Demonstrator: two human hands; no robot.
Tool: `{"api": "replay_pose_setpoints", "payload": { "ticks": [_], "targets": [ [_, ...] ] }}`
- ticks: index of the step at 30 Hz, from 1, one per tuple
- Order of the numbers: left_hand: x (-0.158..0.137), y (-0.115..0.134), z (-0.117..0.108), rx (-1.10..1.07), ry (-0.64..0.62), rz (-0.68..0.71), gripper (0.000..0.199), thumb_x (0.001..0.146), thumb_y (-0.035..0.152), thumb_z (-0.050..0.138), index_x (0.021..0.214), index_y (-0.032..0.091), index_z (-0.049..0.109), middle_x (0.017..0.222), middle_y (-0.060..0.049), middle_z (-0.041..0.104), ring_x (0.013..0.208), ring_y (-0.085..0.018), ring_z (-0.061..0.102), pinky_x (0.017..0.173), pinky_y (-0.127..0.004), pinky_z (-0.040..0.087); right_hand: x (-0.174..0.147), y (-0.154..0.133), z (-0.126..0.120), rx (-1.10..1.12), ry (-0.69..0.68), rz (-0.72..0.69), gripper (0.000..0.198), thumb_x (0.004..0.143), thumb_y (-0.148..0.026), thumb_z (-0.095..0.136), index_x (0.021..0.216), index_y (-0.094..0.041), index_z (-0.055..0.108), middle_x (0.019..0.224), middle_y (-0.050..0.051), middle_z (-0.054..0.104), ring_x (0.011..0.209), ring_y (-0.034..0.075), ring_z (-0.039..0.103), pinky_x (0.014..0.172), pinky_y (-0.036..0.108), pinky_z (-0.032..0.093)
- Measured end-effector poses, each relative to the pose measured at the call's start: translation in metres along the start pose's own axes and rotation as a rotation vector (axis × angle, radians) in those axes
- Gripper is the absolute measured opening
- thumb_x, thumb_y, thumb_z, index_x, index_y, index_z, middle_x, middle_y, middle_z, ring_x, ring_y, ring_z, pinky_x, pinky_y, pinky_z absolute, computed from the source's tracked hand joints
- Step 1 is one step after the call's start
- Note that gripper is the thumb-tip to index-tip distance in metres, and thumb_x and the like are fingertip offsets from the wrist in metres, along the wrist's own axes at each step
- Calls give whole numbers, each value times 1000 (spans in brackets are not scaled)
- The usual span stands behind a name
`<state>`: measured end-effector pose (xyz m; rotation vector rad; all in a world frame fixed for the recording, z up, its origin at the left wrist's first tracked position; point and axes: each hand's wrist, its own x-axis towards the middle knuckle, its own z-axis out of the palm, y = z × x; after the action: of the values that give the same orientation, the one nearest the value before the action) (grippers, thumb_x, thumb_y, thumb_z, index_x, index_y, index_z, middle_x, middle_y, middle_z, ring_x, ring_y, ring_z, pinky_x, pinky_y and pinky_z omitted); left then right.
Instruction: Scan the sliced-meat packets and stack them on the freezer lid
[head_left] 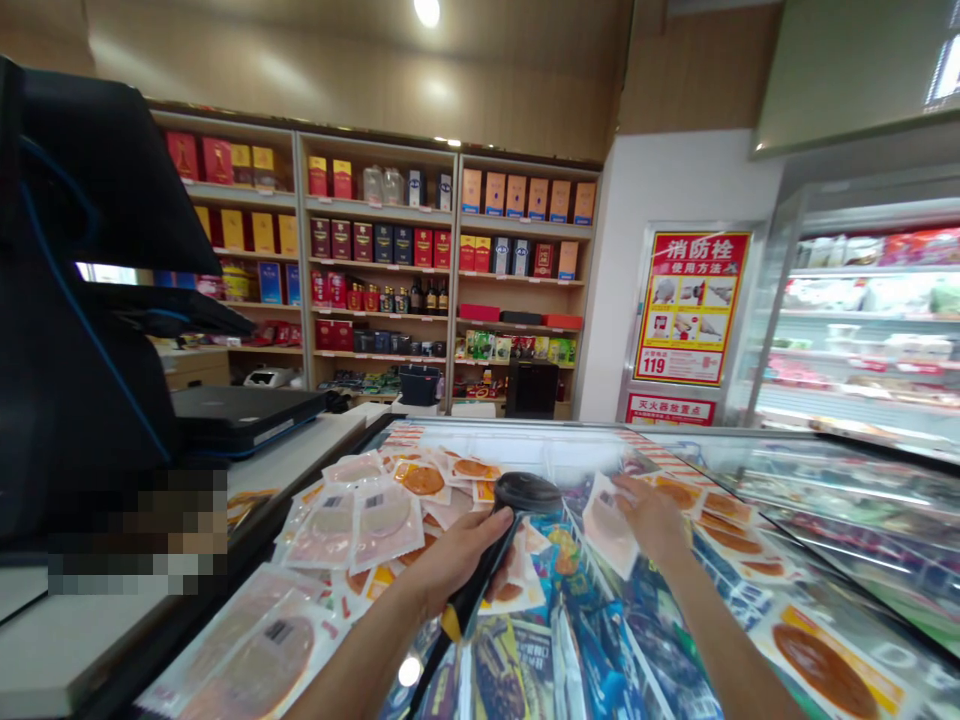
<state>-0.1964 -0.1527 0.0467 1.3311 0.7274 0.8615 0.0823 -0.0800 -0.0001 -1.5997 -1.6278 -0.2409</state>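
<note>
My left hand (457,565) is wrapped round the handle of a black barcode scanner (528,493), whose head points away from me. My right hand (646,515) pinches the upper right edge of a clear flat packet (607,530) with something pale inside. Both hands are above a glass-topped chest freezer. To the left of the scanner lies a spread of flat food packets (386,530), some showing barcodes and round contents. More packets with brown round contents (724,540) lie to the right of my right hand.
Blue frozen-food bags (570,650) fill the freezer below my hands. A black checkout terminal (90,270) stands on the white counter (97,650) at left. Shelves of boxed goods (379,245) line the back wall, and a lit display fridge (870,320) stands at right.
</note>
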Motion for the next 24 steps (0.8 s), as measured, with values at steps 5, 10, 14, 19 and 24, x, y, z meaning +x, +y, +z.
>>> {"api": "replay_pose_setpoints", "payload": {
  "ticks": [5,10,14,19,24],
  "targets": [
    [2,-8,-5,-56,27,-19,38,70,52,45,64,14,46,51,3,49,35,-5,43,34,-17,32,-6,-3,24,98,-30,-25,39,66,-24,43,103,-16,52,87,5,62,67,16,57,68,32,45],
    [1,-13,-11,-115,88,-57,38,67,53,48,69,15,47,51,4,49,36,-6,43,35,-18,33,-3,25,32,-11,54,-45,39,70,-20,36,107,-15,49,99,9,58,92,20,54,80,33,41],
    [-1,-15,-13,-124,109,-69,38,67,52,49,71,15,48,51,4,49,36,-5,43,35,-17,32,-10,24,35,-277,-59,25,43,71,-28,41,111,-13,46,118,15,46,109,27,42,83,41,38],
    [-3,-14,-18,-125,177,-86,39,67,54,48,72,15,48,50,4,49,36,-5,42,35,-17,31,-24,-4,27,-433,-233,218,55,69,-57,35,96,-14,55,101,18,56,96,34,48,74,49,38],
    [-2,-16,-24,-126,211,-108,41,65,56,48,70,16,48,49,4,50,36,-5,43,36,-18,32,-24,-5,34,-413,-343,184,56,73,-51,34,113,-14,47,111,17,53,106,33,42,82,53,31]
  ]
}}
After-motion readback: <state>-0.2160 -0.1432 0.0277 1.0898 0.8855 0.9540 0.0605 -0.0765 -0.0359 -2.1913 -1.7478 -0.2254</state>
